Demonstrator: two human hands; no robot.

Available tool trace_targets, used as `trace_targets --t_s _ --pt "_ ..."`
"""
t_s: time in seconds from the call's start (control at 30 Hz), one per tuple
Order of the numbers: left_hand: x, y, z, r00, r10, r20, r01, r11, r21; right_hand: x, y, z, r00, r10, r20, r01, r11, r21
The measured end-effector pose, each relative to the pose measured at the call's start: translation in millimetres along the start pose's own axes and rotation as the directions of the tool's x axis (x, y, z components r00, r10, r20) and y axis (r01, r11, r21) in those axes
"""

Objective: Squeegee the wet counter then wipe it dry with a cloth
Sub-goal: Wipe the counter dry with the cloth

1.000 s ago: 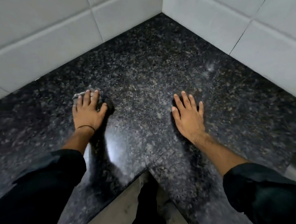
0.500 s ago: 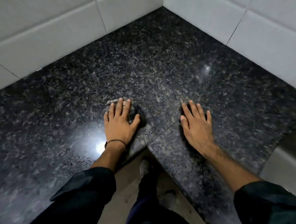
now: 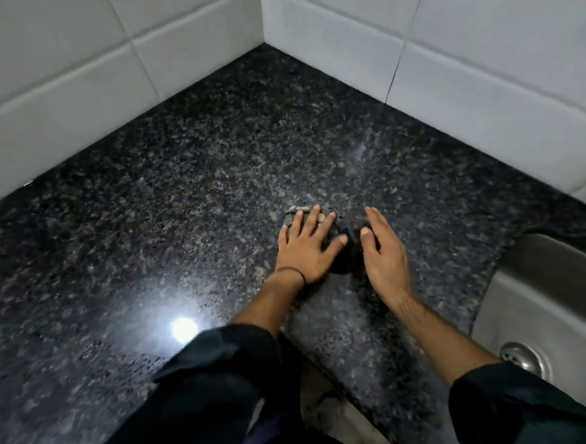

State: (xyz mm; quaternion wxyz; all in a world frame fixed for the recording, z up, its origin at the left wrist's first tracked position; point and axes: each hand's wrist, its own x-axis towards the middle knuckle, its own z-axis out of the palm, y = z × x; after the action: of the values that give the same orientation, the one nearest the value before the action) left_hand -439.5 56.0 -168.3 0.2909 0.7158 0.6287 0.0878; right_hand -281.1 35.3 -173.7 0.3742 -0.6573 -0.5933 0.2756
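A dark speckled granite counter (image 3: 181,208) fills an inside corner between white tiled walls. My left hand (image 3: 308,246) presses flat on a small dark grey cloth (image 3: 343,258) in the middle of the counter; the cloth shows only past the fingertips and beside the thumb. My right hand (image 3: 382,250) is just right of it, fingers straight and together, thumb close to the cloth's edge. Whether it touches the cloth is unclear. No squeegee is in view.
A steel sink (image 3: 544,309) with a round drain (image 3: 524,360) is set into the counter at the lower right. White tiled walls (image 3: 70,81) close the back and right. The counter's inner front corner lies by my forearms, with floor below.
My left hand slid the cloth to the right across the counter, ending beside my right hand. The view shifted right, bringing the sink into sight.
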Motion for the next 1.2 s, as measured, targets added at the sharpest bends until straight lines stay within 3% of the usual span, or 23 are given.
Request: trace_targets --t_s 0.07,0.1,0.13,0.17,0.23,0.3,0.37,0.47,0.5,0.57,0.63,0.7,0.77,0.87,0.9,0.97,1.0,1.03,1.1,1.2 --pt "17 2 -23 1.000 -0.006 0.000 0.005 0.906 -0.424 3 -2 4 0.998 -0.047 -0.040 0.043 0.996 -0.077" --pt "21 -3 -32 0.996 -0.024 -0.085 -0.027 0.835 -0.549 4 -4 8 0.995 -0.090 -0.047 0.085 0.990 -0.109" --pt "21 -11 -39 0.975 -0.060 -0.214 -0.067 0.836 -0.544 4 -7 14 0.990 -0.140 -0.034 0.134 0.982 -0.130" --pt "24 -20 -43 0.934 -0.077 -0.348 -0.083 0.903 -0.422 7 -11 22 0.984 -0.176 -0.001 0.175 0.975 -0.138" --pt "27 -43 -46 0.870 -0.056 -0.489 0.036 0.998 -0.049 6 -24 38 0.973 -0.185 0.137 0.206 0.966 -0.157" --pt "32 -60 -47 0.895 -0.086 -0.438 0.156 0.979 0.128 9 -29 52 0.948 -0.129 0.291 0.219 0.927 -0.305" --pt "39 -76 -46 0.937 -0.127 -0.326 0.201 0.958 0.203 22 -23 53 0.899 -0.145 0.414 0.346 0.815 -0.466" --pt "39 -97 -42 0.953 -0.074 -0.293 0.160 0.946 0.282 69 -4 27 0.732 -0.261 0.630 0.626 0.622 -0.469" --pt "40 -100 -43 0.954 -0.062 -0.295 0.152 0.944 0.294 93 4 16 0.715 -0.248 0.653 0.651 0.577 -0.494" --pt "41 -100 -46 0.950 -0.039 -0.309 0.142 0.938 0.318 146 16 -3 0.814 -0.123 0.568 0.523 0.579 -0.626" --pt "46 -96 -51 0.934 -0.023 -0.357 0.148 0.933 0.328 184 15 -10 0.924 0.096 0.371 0.212 0.679 -0.703" --pt "58 -93 -59 0.921 -0.023 -0.390 0.150 0.942 0.299 199 6 8 0.947 0.235 0.218 -0.033 0.748 -0.663" --pt "75 -91 -62 0.920 -0.026 -0.392 0.143 0.951 0.273 185 -4 39 0.970 0.194 0.148 -0.044 0.736 -0.676" --pt "107 -85 -64 0.948 -0.030 -0.318 0.109 0.967 0.232 139 -17 60 0.943 -0.048 0.328 0.270 0.688 -0.674" --pt "117 -83 -63 0.959 -0.027 -0.283 0.092 0.971 0.220 132 -14 53 0.887 -0.132 0.442 0.412 0.658 -0.631" --pt "131 -79 -59 0.973 -0.030 -0.228 0.079 0.975 0.210 139 -2 25 0.706 -0.254 0.661 0.663 0.566 -0.490" --pt "136 -79 -56 0.976 -0.034 -0.216 0.083 0.972 0.219 151 8 10 0.633 -0.281 0.722 0.737 0.503 -0.451" --pt "138 -79 -54 0.976 -0.040 -0.215 0.090 0.970 0.227 169 18 -3 0.611 -0.286 0.738 0.762 0.466 -0.450" --pt "138 -82 -52 0.976 -0.048 -0.212 0.097 0.970 0.224 215 38 -22 0.713 -0.205 0.670 0.656 0.533 -0.535" --pt "140 -84 -54 0.981 -0.052 -0.184 0.091 0.973 0.211 285 44 -24 0.928 0.039 0.371 0.249 0.676 -0.693"
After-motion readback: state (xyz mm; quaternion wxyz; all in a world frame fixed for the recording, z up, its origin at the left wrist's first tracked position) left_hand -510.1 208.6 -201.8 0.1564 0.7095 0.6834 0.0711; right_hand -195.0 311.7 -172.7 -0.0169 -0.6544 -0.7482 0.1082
